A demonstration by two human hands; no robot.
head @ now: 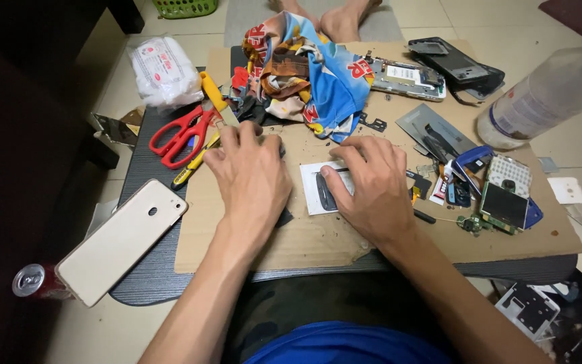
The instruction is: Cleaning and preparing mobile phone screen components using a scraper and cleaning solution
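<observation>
Both hands rest on a sheet of cardboard (304,236) that covers the dark low table (136,168), apparently as a work mat. The right hand (368,185) lies curled over a small white card (314,192) bearing a dark oval part (325,195), its thumb pressing the part so it stays put. The left hand (250,175) lies palm down with fingers loosely bent over a dark flat piece (284,217) whose corner shows beneath it; whether it grips anything I cannot tell. Red scissors (180,135), a gold phone (122,239) and loose phone parts (500,199) sit just beside, within easy reach.
</observation>
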